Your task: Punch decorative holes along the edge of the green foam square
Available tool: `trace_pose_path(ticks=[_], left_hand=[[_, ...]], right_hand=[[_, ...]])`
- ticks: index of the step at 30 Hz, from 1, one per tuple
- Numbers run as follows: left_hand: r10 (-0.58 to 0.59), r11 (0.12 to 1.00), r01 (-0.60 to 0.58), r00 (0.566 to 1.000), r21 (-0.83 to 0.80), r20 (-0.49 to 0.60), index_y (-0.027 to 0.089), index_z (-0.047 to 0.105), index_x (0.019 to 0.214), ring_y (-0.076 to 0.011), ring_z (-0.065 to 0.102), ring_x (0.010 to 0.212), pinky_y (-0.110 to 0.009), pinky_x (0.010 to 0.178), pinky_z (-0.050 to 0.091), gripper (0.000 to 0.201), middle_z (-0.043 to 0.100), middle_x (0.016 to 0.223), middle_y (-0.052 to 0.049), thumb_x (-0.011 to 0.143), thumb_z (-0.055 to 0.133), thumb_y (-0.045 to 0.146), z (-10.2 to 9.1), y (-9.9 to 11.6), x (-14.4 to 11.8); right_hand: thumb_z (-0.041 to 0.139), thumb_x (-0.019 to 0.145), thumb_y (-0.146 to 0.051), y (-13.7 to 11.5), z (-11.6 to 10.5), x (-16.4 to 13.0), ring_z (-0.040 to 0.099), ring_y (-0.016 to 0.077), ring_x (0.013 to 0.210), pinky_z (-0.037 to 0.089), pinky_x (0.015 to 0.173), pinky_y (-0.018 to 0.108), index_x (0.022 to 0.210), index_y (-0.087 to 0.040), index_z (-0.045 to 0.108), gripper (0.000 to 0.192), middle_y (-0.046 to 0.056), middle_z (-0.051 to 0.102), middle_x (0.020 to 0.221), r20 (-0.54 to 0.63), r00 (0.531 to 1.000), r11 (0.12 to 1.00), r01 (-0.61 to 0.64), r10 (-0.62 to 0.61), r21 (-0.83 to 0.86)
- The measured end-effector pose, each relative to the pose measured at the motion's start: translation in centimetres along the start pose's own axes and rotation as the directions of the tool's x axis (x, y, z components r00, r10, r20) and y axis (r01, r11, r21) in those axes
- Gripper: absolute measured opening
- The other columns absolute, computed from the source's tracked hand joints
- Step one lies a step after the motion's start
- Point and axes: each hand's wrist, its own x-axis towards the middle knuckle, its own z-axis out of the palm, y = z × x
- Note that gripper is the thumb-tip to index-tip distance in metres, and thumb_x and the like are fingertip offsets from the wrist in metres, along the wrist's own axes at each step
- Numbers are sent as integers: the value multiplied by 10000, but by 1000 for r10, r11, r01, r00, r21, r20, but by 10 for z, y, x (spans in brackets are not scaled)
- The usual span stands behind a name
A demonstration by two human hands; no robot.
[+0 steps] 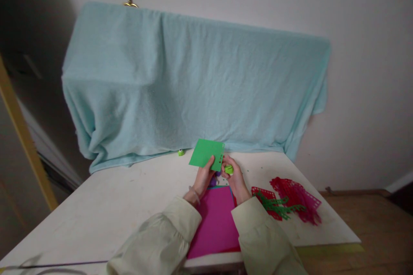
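A green sheet of paper (205, 153) is pinched by my left hand (204, 177), thumb on top. Small punched holes run along the sheet's right edge. Close to that edge, my right hand (235, 178) has its fingers wrapped round a small lime-green paper punch (229, 169). The punch looks slightly apart from the paper. Partly hidden behind my left hand is a purple punch (213, 181) on the table. Below both hands lies a magenta sheet (214, 221), with edges of red and blue-green paper showing under it.
Red punched paper strips (285, 193) and green ones (280, 206) lie heaped on the white table (112, 206) at the right. Another small green punch (181, 152) stands at the back, by a light-blue cloth (206, 81) hanging behind the table. Tiny paper bits are scattered near my hands.
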Motion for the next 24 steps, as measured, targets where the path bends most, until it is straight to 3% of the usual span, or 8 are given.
trace_pose_path(ticks=[4,10,14,18,20,22,24], left_hand=[[-5,998,4,1000,-70,-5,205,575,1074,-164,635,874,-285,776,509,417,623,1129,-73,766,654,474,-4,-1,2],[4,998,-9,997,-57,-78,212,567,1103,-165,655,861,-290,771,520,478,638,1121,-69,740,662,508,-7,-6,6],[5,1000,-4,996,7,-94,203,581,1076,-183,666,865,-296,733,525,447,662,1078,-76,769,626,524,-9,-5,4],[119,986,-89,967,139,-224,223,586,1063,-201,656,918,-306,727,522,421,673,1070,-72,760,643,510,-11,5,-1],[186,968,-131,947,215,-260,206,601,1028,-204,651,934,-311,762,515,405,683,1043,-80,755,651,501,-11,11,-5],[202,960,-142,948,240,-245,172,615,989,-203,664,880,-316,765,513,406,699,973,-97,772,625,516,-8,17,-8],[186,963,-133,956,233,-225,147,620,962,-200,676,787,-316,716,521,430,707,895,-104,786,592,538,-6,21,-11]], right_hand=[[586,742,-408,-3,2,0,310,60,385,216,397,235,768,-181,638,234,-31,524,571,-16,1000,995,-22,23,96],[640,673,-213,0,-3,-2,423,64,472,350,453,215,871,-197,650,198,-6,620,738,-19,1000,988,-10,13,152],[676,624,-113,2,-3,-3,590,113,683,471,597,224,963,-210,626,356,1,649,773,-33,998,975,60,-54,215],[716,668,-201,-3,3,-7,645,177,851,525,772,325,992,-202,601,344,33,680,846,-65,993,967,109,-96,232],[696,716,-283,-5,4,-9,655,169,786,538,742,331,1001,-198,592,316,50,688,876,-53,996,974,86,-76,212],[649,760,-378,-7,3,-10,615,120,577,526,582,269,960,-189,597,280,40,689,800,-45,999,982,23,-15,186],[580,791,-486,-7,2,-10,455,63,356,380,366,198,856,-178,601,315,3,646,630,-35,997,985,-61,68,159]])
